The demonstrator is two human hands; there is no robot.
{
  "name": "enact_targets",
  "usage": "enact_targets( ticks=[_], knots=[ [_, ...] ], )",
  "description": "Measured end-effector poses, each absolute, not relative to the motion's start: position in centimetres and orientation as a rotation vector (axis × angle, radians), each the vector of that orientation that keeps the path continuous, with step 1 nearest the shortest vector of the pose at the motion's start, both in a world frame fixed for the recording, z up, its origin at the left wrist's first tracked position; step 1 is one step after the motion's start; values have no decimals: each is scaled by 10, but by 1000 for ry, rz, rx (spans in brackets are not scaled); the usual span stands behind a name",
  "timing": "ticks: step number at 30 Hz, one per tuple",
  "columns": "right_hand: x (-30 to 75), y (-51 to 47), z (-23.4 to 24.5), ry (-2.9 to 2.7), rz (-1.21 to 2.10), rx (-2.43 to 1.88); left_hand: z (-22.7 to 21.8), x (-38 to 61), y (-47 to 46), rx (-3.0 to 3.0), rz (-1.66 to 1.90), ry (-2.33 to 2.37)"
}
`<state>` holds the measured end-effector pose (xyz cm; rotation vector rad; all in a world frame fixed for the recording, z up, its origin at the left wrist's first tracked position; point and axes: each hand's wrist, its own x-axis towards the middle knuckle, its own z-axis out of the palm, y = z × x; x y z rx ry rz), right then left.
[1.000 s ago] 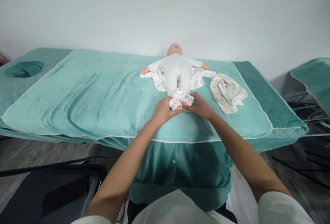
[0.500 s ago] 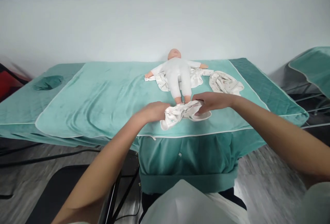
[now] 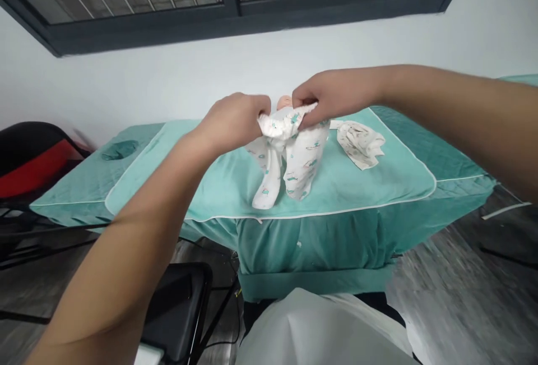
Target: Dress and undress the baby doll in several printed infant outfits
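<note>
Held up by its waistband, a small pair of printed white baby pants (image 3: 309, 155) hangs in front of me with both legs downward. My left hand (image 3: 239, 121) is closed on the left side of the waistband, and my right hand (image 3: 323, 98) pinches the right side. Behind the pants lies a baby doll (image 3: 284, 101) on its back; only part of its head shows, the body being mostly hidden by the pants and my hands. To the right, a crumpled printed white cloth (image 3: 360, 143) rests on the green sheet (image 3: 218, 191).
The sheet covers a green padded bed (image 3: 424, 152) with a face hole (image 3: 120, 150) at its left end. Behind it are a white wall and a barred window (image 3: 235, 12). A black stool (image 3: 180, 303) stands below on the left, and a red and black chair (image 3: 37, 160) beyond.
Both hands have lifted the pants from near the doll's feet, up and away from me. The bunched fabric has unfolded, with the legs now hanging down. My view has tilted upward.
</note>
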<state>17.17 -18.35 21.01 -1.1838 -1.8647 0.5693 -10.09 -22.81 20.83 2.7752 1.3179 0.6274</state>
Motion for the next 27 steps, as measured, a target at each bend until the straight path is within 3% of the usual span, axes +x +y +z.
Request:
enact_targets(
  ticks=[3, 8, 14, 19, 22, 27],
  knots=[
    [176, -189, 207, -1811, 524, -1166, 215, -104, -236, 2691, 807, 1251],
    [196, -199, 159, -1754, 391, -1276, 192, -133, -207, 2570, 582, 1187],
    [209, -192, 154, -1841, 683, -1278, 161, -149, -179, 2514, 470, 1125],
    [159, -207, 178, -1924, 822, -1225, 157, -127, -174, 2333, 999, 1231],
    [127, -206, 175, -1806, 876, -1122, 156, -112, -170, 2124, 1299, 1019],
    [89, -197, 164, -1708, 882, -1051, 148, -93, -168, 1950, 1307, 609]
  ],
)
